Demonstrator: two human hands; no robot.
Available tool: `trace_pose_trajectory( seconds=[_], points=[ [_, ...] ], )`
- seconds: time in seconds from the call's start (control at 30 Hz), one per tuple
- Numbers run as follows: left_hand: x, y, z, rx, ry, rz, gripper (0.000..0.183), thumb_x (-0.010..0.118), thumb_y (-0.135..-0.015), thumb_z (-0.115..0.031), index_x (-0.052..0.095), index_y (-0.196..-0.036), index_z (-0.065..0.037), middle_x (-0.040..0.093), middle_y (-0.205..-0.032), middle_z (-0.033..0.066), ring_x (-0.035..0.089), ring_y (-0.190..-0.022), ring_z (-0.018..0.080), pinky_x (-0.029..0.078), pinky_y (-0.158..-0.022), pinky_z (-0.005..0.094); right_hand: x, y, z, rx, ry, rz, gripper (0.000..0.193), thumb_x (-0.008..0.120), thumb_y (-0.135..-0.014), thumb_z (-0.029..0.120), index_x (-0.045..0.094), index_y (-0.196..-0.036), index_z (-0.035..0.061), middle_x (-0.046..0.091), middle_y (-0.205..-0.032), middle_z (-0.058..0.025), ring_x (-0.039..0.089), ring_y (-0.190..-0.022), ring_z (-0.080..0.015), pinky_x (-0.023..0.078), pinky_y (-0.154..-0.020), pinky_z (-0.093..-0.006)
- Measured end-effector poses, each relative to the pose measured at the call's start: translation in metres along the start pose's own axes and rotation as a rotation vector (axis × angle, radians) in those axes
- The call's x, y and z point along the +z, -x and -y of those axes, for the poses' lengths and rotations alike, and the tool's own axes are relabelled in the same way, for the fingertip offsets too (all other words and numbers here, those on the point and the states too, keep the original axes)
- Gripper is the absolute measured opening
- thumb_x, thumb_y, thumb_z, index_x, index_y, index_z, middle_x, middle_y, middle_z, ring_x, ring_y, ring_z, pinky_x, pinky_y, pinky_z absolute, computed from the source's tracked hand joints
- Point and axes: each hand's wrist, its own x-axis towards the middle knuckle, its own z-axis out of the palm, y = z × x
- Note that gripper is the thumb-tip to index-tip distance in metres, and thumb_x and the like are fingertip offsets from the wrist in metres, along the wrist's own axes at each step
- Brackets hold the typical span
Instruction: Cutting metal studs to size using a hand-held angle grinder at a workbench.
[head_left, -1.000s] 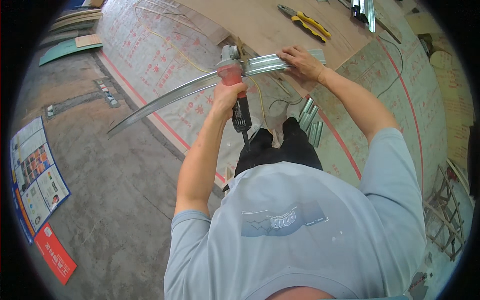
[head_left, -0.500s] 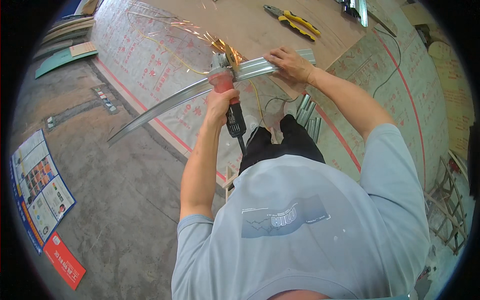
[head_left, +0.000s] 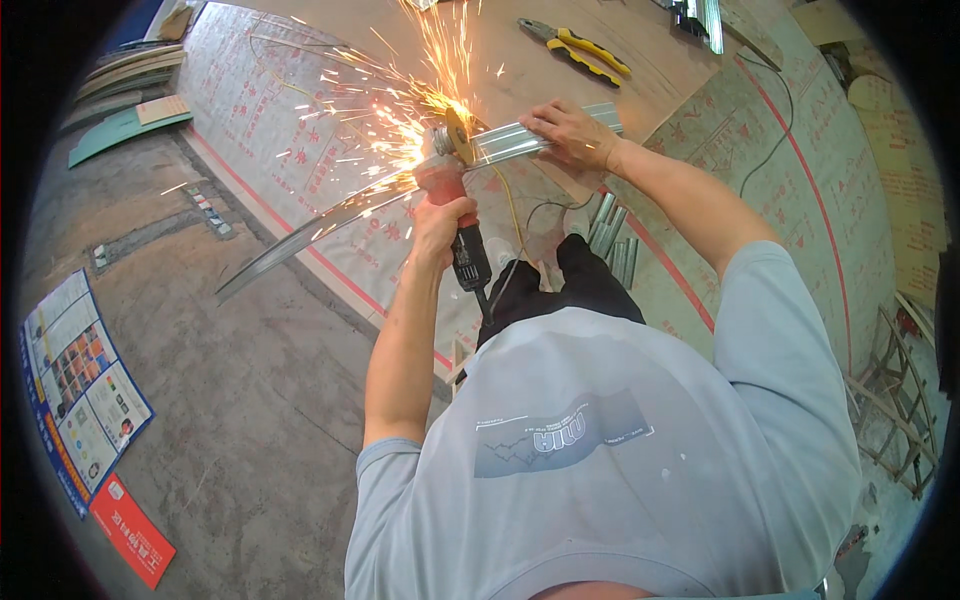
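My left hand (head_left: 437,228) is wrapped round a red and black angle grinder (head_left: 470,255), its cord trailing down toward my legs. The grinder's disc (head_left: 459,137) stands against a long silvery metal profile (head_left: 500,143), and bright sparks (head_left: 400,135) spray from the contact to the left and away from me. To the right of the disc, my right hand (head_left: 568,135) grips the profile, fingers over its top. The profile's other part runs to the lower left, tapering in the view. The cut itself is hidden by the disc and sparks.
Yellow-handled pliers (head_left: 577,50) lie on a brown board (head_left: 660,75) beyond my hands. Short metal profile pieces (head_left: 608,235) rest by my feet. A yellow cord (head_left: 513,205) crosses the printed floor covering (head_left: 240,110). Curved boards (head_left: 125,132) and a wooden frame (head_left: 890,410) stand at the sides.
The sparks have grown from a thin stream into a wide, bright spray. Both hands keep their hold, with the disc still at nearly the same place on the profile.
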Motion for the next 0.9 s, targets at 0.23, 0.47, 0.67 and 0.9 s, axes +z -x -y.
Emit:
trace_pose_trajectory(
  seconds=[0.23, 0.47, 0.67, 0.9],
  points=[
    [0.001, 0.004, 0.001, -0.027, -0.013, -0.015, 0.023, 0.074, -0.076, -0.001, 0.059, -0.093, -0.005, 0.057, -0.077, 0.0019, 0.058, -0.062, 0.0144, 0.05, -0.058, 0.0304, -0.004, -0.002, 0.001, 0.005, -0.035, 0.0, 0.065, 0.08, -0.081, 0.019, 0.055, -0.14, 0.0062, 0.058, -0.129, -0.0118, 0.056, -0.116, -0.0338, 0.048, -0.104, -0.0429],
    [-0.001, -0.001, 0.003, -0.06, -0.051, -0.013, 0.022, 0.074, -0.077, -0.001, 0.059, -0.093, -0.005, 0.056, -0.075, 0.001, 0.058, -0.063, 0.0142, 0.048, -0.058, 0.03, -0.002, 0.0, 0.002, 0.018, -0.042, 0.009, 0.065, 0.08, -0.08, 0.018, 0.056, -0.139, 0.0063, 0.058, -0.129, -0.0126, 0.055, -0.117, -0.0346, 0.048, -0.105, -0.043],
    [-0.001, 0.005, 0.004, -0.046, -0.049, -0.01, 0.023, 0.074, -0.077, 0.0, 0.059, -0.094, -0.005, 0.06, -0.079, 0.0029, 0.059, -0.064, 0.0153, 0.05, -0.059, 0.0308, -0.001, -0.001, 0.0, 0.008, -0.038, 0.002, 0.064, 0.079, -0.08, 0.017, 0.056, -0.139, 0.0072, 0.058, -0.129, -0.0127, 0.056, -0.116, -0.0341, 0.048, -0.105, -0.0428],
    [0.001, 0.011, 0.011, -0.03, -0.047, -0.011, 0.025, 0.074, -0.078, -0.001, 0.061, -0.099, -0.004, 0.062, -0.081, 0.004, 0.062, -0.068, 0.0167, 0.053, -0.062, 0.0315, 0.007, 0.004, -0.012, -0.044, 0.007, -0.03, 0.066, 0.08, -0.081, 0.02, 0.055, -0.14, 0.0075, 0.058, -0.127, -0.0126, 0.056, -0.113, -0.0335, 0.048, -0.103, -0.0417]
  ],
)
